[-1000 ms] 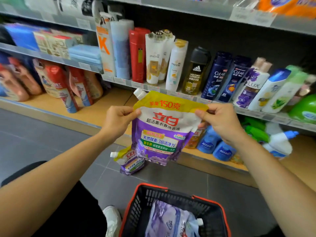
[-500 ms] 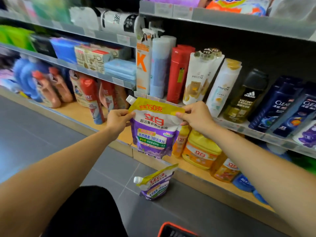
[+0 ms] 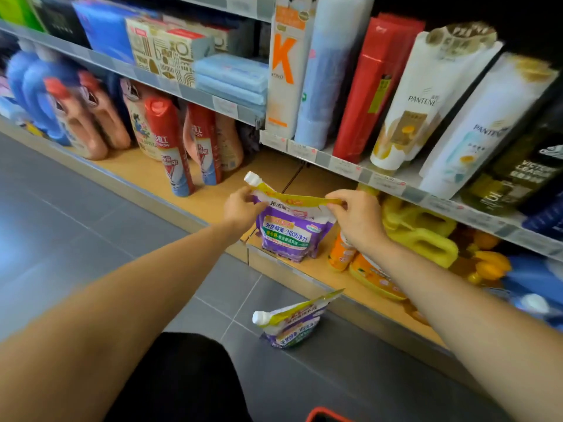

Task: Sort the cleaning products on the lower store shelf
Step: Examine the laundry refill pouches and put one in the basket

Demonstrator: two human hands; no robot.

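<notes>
Pouch (image 3: 289, 229) on lower shelf (image 3: 213, 193), 2nd pouch (image 3: 292, 324) on floor (image 3: 91, 226).

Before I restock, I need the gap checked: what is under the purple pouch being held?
The purple pouch stands on the wooden lower shelf, near its front edge. Both hands, left hand and right hand, pinch its top. Its base hides the wood directly beneath.

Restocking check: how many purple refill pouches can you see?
2: one purple refill pouch held at its top by both hands on the lower shelf, another on the floor by the shelf edge. More may be hidden.

Basket (image 3: 326, 415) cropped; left bottles (image 3: 36, 92) blurred
</notes>
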